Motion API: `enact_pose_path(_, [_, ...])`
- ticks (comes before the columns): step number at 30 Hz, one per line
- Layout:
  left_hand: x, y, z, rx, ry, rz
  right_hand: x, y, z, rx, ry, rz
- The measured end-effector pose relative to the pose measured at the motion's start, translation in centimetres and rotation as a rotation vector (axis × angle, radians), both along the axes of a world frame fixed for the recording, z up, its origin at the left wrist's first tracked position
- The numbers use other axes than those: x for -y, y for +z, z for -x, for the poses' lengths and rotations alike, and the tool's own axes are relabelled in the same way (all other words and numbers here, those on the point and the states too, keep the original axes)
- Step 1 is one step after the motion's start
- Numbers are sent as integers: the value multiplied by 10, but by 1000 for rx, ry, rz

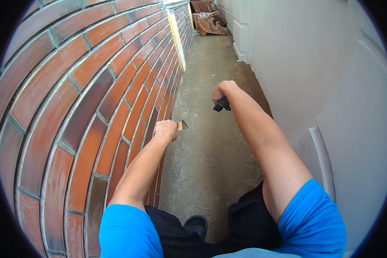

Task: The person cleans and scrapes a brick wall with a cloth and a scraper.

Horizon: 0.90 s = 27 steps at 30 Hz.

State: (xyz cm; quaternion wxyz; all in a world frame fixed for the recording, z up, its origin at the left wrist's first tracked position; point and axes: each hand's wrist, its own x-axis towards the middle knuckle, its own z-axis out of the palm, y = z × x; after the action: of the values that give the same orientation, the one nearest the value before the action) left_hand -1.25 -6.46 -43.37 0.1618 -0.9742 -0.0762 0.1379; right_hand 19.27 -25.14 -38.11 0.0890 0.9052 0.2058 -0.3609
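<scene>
While the left hand [165, 129] clasps a scraper [182, 125] near the brick wall [86, 107], the right hand's [221, 92] grip closes on what seems a dark handle [222, 104].

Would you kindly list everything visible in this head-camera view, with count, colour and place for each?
brick wall: one, red-orange and dark brown bricks with grey joints, along the left side
yellow vertical strip: one, on the wall farther along
concrete path: one, grey, running down the middle
white wall: one, along the right side
roof tiles: a stack, terracotta, at the far end of the path
small tool: one, orange-tipped, in the left hand near the wall's base
dark handle: one, black, gripped in the right hand
left hand: closed on the small tool
right hand: closed on the dark handle
</scene>
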Motion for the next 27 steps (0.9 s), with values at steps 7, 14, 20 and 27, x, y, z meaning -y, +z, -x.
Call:
enact_pose_path(7, [8,7,2,-25,15,2,-3,16,15,26,23,13])
enact_pose_path(14, [5,3,-2,-37,33,23,-4,19,23,85,12,-61])
enact_pose_path(20, [3,0,-1,-27,6,20,-8,16,16,53,30,-15])
enact_pose_path(27, [6,3,1,-17,-12,30,-9,14,15,59,-10,-48])
